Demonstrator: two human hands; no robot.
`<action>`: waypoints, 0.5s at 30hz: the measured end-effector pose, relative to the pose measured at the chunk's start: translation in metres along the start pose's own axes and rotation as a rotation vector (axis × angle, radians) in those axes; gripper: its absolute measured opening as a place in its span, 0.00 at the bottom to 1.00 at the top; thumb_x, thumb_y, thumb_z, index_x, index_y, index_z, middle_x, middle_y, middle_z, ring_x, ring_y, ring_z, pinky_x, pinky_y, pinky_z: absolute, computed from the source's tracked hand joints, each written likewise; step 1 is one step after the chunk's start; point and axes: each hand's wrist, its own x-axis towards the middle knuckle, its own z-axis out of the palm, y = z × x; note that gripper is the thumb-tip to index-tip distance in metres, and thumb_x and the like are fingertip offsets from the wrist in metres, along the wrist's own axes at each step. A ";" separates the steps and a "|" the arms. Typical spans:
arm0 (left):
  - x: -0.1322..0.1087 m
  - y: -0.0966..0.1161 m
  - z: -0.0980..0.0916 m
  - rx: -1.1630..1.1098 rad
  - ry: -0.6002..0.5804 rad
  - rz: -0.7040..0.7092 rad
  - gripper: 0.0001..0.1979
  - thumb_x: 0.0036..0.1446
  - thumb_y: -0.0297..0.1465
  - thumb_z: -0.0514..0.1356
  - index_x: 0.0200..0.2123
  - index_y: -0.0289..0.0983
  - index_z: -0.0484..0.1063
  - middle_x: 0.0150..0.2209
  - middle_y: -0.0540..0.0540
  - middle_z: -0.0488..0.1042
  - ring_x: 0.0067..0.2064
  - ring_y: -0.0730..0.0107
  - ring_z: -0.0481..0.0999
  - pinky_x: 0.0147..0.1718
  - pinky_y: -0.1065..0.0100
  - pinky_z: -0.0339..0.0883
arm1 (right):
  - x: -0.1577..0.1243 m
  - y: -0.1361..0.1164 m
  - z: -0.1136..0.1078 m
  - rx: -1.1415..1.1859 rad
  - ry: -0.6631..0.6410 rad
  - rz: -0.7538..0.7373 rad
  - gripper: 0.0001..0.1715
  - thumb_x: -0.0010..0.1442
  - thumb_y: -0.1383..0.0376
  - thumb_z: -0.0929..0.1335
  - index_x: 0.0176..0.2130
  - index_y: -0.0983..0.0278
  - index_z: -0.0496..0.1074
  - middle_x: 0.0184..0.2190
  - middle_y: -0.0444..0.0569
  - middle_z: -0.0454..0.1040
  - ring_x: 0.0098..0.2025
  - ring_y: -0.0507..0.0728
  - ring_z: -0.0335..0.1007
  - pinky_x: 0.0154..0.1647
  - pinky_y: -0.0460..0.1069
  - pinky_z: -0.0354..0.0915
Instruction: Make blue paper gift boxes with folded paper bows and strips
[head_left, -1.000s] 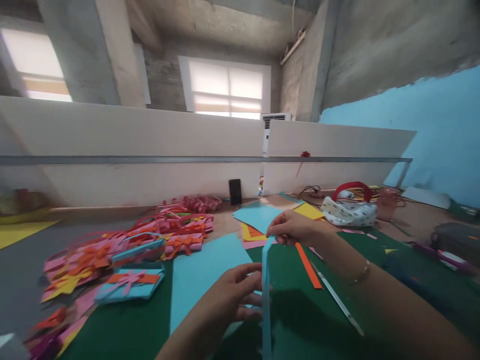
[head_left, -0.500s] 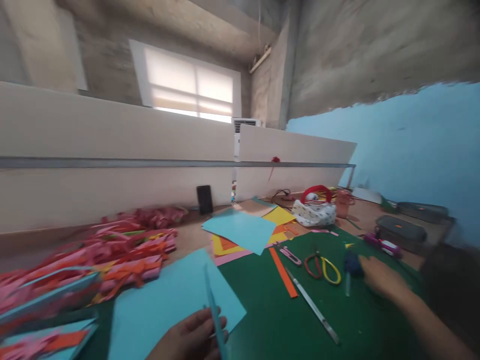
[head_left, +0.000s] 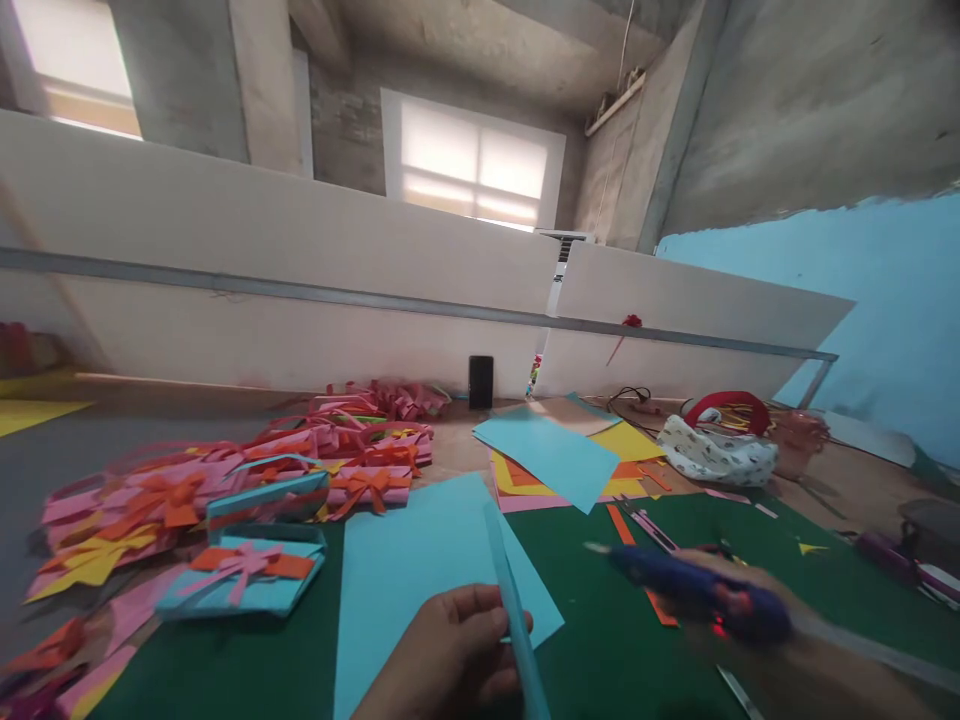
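My left hand (head_left: 450, 655) is low in the middle, fingers curled around a narrow light-blue paper strip (head_left: 514, 610) that rises from it. It rests over a light-blue paper sheet (head_left: 420, 570) lying on the green cutting mat (head_left: 615, 650). My right hand (head_left: 757, 625), blurred by motion, grips a dark blue glue gun (head_left: 697, 590) with its nozzle pointing left toward the strip.
Piles of pink, orange and blue paper baskets with bows (head_left: 225, 500) lie at the left. A stack of coloured sheets (head_left: 559, 460) sits behind the mat. A patterned pouch (head_left: 720, 450), a metal ruler (head_left: 739, 690) and a phone (head_left: 481, 381) against the white partition are around.
My right hand let go of the strip's top, reached right to the tools, and now comes back holding the glue gun. The left hand keeps the strip. The camera swung right, then back.
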 end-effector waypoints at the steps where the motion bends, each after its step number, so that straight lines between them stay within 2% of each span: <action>1: 0.000 -0.001 0.000 -0.004 -0.011 0.004 0.05 0.44 0.26 0.65 0.26 0.31 0.72 0.26 0.45 0.76 0.23 0.76 0.74 0.24 0.76 0.65 | 0.002 -0.013 0.014 0.003 -0.056 -0.031 0.12 0.46 0.56 0.68 0.30 0.61 0.72 0.26 0.48 0.72 0.27 0.57 0.67 0.28 0.49 0.63; 3: 0.000 -0.001 0.000 -0.019 -0.036 0.018 0.06 0.42 0.26 0.66 0.26 0.31 0.73 0.26 0.44 0.76 0.23 0.75 0.74 0.24 0.75 0.66 | 0.006 -0.035 0.033 0.018 -0.137 -0.056 0.09 0.45 0.57 0.68 0.25 0.61 0.71 0.23 0.46 0.70 0.26 0.56 0.64 0.27 0.48 0.62; 6: -0.001 -0.001 -0.001 -0.047 -0.084 0.039 0.07 0.40 0.25 0.67 0.25 0.30 0.74 0.25 0.44 0.76 0.22 0.75 0.73 0.23 0.75 0.66 | 0.010 -0.052 0.046 0.006 -0.164 0.047 0.07 0.43 0.61 0.68 0.25 0.62 0.70 0.20 0.43 0.65 0.23 0.53 0.60 0.23 0.45 0.58; 10: -0.003 -0.001 0.001 -0.085 -0.152 0.029 0.08 0.38 0.26 0.68 0.25 0.30 0.75 0.24 0.45 0.76 0.21 0.78 0.72 0.20 0.78 0.61 | 0.009 -0.051 0.048 0.009 -0.156 0.137 0.07 0.41 0.61 0.68 0.25 0.61 0.70 0.20 0.43 0.64 0.23 0.52 0.57 0.23 0.45 0.56; 15: -0.004 -0.001 0.001 -0.105 -0.178 0.030 0.11 0.36 0.28 0.70 0.26 0.30 0.76 0.24 0.46 0.76 0.22 0.76 0.72 0.21 0.78 0.61 | 0.007 -0.049 0.050 0.050 -0.159 0.149 0.08 0.41 0.61 0.68 0.25 0.62 0.69 0.20 0.43 0.62 0.22 0.52 0.55 0.21 0.45 0.55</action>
